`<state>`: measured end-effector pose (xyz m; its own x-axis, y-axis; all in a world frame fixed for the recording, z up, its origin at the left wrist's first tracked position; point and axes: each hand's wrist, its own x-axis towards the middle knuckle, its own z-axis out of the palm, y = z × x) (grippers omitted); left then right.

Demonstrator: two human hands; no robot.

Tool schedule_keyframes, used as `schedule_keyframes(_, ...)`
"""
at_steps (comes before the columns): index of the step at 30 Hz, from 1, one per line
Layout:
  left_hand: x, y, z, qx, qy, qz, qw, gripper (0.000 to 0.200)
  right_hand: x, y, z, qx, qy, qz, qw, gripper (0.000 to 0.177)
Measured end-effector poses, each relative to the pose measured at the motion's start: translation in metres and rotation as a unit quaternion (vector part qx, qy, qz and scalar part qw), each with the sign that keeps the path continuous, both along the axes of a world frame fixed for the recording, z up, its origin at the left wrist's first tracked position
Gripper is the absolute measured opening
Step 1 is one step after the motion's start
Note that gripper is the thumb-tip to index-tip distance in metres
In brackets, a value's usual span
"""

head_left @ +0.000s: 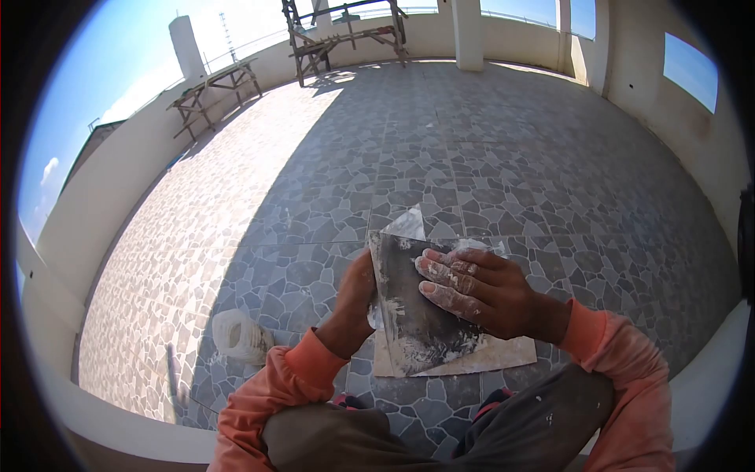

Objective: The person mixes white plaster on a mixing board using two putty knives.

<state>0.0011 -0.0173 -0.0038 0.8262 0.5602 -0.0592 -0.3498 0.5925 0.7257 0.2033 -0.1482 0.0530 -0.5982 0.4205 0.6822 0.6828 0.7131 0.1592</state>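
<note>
A dark, flat rectangular board [413, 303] smeared with white powdery residue is tilted up over my lap. My left hand [354, 303] grips its left edge, the fingers hidden behind it. My right hand [484, 291] lies across the upper right of the board, fingers stretched out and whitened by the residue. A pale corner piece [408, 223] sticks up behind the top edge. Below, a flat beige board [503, 355] with white smears shows past the dark board's lower edge.
A white rounded container-like object [240, 337] stands on the stone-patterned tile floor [314, 271] at left. Wooden trestles [228, 79] and a taller wooden scaffold [346, 43] stand by the far wall. A white column [469, 39] rises at the back. My feet are below the boards.
</note>
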Motion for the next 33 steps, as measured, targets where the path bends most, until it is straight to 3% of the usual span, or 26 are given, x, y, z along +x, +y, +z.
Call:
schedule_keyframes(2,0.004,-0.01,0.019,-0.01,0.03,0.078,0.996,0.037,0.005,0.003,-0.005,0.014,-0.017,-0.003,1.0,0.036)
schedule_keyframes(5,0.005,-0.014,0.02,0.063,0.04,0.122,0.99,0.036,0.008,0.005,-0.008,0.025,-0.028,-0.004,0.999,0.035)
schedule_keyframes(11,0.007,-0.005,0.019,0.068,0.087,0.158,0.981,0.044,0.025,0.008,-0.016,0.026,-0.032,-0.068,0.997,0.038)
schedule_keyframes(18,0.004,-0.014,0.044,0.089,0.077,0.245,0.962,0.033,0.052,0.016,-0.05,0.023,-0.065,-0.151,0.986,0.045)
schedule_keyframes(21,-0.002,-0.015,0.054,0.126,0.069,0.255,0.956,0.029,0.052,0.018,-0.067,-0.057,0.117,-0.176,0.976,0.028)
schedule_keyframes(24,-0.003,-0.01,0.045,0.123,0.069,0.279,0.95,0.028,0.047,0.012,-0.051,-0.242,0.356,-0.249,0.868,0.014)
schedule_keyframes(27,-0.001,0.0,0.031,0.101,0.103,0.28,0.949,0.026,0.039,0.008,-0.036,-0.224,0.38,-0.191,0.877,0.026)
schedule_keyframes(31,0.005,0.001,0.022,0.064,0.078,0.245,0.964,0.029,0.02,0.004,-0.02,-0.21,0.433,-0.083,0.873,0.016)
schedule_keyframes(33,0.004,0.003,0.022,0.03,0.068,0.191,0.979,0.034,0.02,0.0,-0.018,-0.158,0.36,-0.08,0.916,0.024)
